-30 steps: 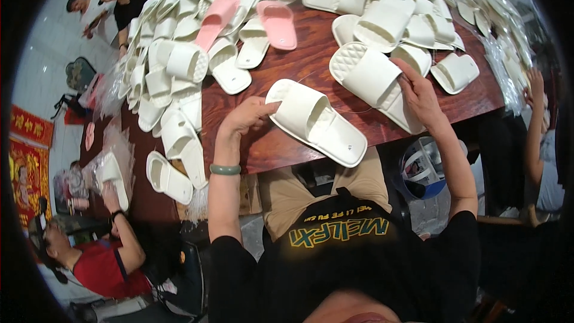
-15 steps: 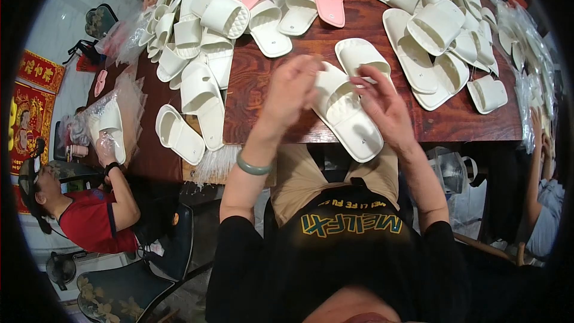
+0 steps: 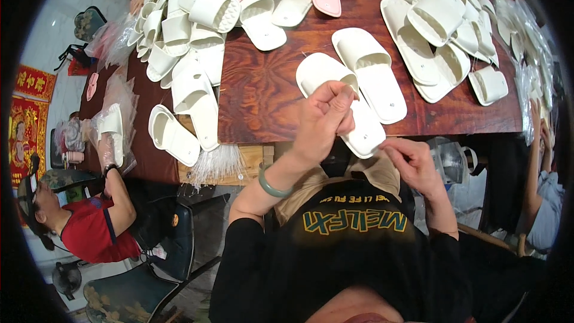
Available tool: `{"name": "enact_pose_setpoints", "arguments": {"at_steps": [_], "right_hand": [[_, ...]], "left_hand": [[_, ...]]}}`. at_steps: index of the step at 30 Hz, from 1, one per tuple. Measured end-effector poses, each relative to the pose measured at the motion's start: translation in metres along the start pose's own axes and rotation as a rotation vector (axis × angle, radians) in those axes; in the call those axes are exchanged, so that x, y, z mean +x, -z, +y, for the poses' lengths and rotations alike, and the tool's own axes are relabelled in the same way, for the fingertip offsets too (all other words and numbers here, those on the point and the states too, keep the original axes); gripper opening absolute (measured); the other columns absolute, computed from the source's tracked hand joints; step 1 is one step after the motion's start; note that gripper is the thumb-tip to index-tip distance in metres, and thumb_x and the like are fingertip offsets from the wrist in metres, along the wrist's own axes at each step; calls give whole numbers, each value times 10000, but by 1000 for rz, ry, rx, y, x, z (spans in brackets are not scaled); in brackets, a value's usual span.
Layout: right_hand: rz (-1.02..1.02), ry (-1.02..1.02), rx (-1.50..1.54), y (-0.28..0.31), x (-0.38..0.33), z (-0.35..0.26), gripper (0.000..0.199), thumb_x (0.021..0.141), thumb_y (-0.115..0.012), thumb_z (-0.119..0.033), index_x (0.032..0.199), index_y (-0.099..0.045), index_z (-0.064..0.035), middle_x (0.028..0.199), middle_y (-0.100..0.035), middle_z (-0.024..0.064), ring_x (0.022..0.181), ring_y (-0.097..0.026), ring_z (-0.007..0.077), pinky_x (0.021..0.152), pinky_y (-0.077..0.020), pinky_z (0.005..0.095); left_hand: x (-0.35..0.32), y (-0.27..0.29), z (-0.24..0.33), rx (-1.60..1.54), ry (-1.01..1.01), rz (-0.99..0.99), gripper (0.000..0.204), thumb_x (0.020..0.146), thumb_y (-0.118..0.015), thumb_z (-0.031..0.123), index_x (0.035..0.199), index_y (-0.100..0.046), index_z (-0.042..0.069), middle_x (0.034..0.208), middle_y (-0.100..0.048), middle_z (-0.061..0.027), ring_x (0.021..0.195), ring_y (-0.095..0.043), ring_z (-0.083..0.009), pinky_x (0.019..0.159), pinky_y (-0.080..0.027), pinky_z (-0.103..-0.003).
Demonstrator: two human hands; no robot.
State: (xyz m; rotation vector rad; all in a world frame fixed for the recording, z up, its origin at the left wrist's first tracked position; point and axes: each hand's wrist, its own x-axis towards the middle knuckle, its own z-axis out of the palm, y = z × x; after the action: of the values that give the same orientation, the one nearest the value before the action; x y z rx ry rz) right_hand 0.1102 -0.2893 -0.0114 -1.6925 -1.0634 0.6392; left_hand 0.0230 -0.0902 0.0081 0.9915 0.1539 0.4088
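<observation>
My left hand (image 3: 326,118) pinches above a white slipper (image 3: 365,125); its mate-like neighbour (image 3: 382,93) sits toward one o'clock. My right hand (image 3: 415,166) pinches at four o'clock; what either grips, I cannot tell.

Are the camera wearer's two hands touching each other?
Apart. The head view shows a gap between the left hand and the right hand, with a white slipper's heel visible between them.

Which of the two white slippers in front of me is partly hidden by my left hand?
The left slipper: your left hand covers part of it, while the right slipper beside it lies uncovered.
</observation>
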Motion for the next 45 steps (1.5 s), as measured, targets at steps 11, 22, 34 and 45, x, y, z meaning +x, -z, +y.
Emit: {"name": "enact_pose_setpoints", "arguments": {"at_steps": [11, 22, 34, 45], "right_hand": [[356, 213, -504, -4, 22, 11, 157, 820, -596, -29, 972, -612, 6, 742, -620, 157, 603, -613, 292, 517, -462, 338], [130, 289, -722, -21, 78, 9, 79, 832, -578, -82, 895, -553, -43, 618, -542, 98, 534, -576, 264, 473, -434, 366], [230, 402, -905, -42, 128, 24, 69, 827, -584, -104, 856, -550, -52, 610, -558, 83, 552, -599, 244, 480, -463, 357], [269, 367, -899, -46, 129, 31, 91, 785, -604, -91, 859, -564, -57, 629, -565, 80, 562, -604, 242, 484, -469, 356]], "left_hand": [[120, 108, 22, 949, -73, 194, 273, 904, -566, 258, 925, -623, -8, 697, -544, 18, 610, -462, -49, 548, -377, -196], [119, 144, 7, 1224, -62, 306, 421, 926, -493, 346, 833, -617, -45, 684, -614, -96, 584, -560, -156, 595, -453, -285], [105, 126, 13, 1100, 150, 185, 549, 899, -466, 446, 713, -659, -33, 601, -625, -145, 621, -624, -265, 657, -470, -350], [113, 117, -1, 1129, 6, 216, 279, 784, -686, 248, 824, -687, -28, 657, -645, -65, 597, -577, -104, 560, -455, -257]]}}
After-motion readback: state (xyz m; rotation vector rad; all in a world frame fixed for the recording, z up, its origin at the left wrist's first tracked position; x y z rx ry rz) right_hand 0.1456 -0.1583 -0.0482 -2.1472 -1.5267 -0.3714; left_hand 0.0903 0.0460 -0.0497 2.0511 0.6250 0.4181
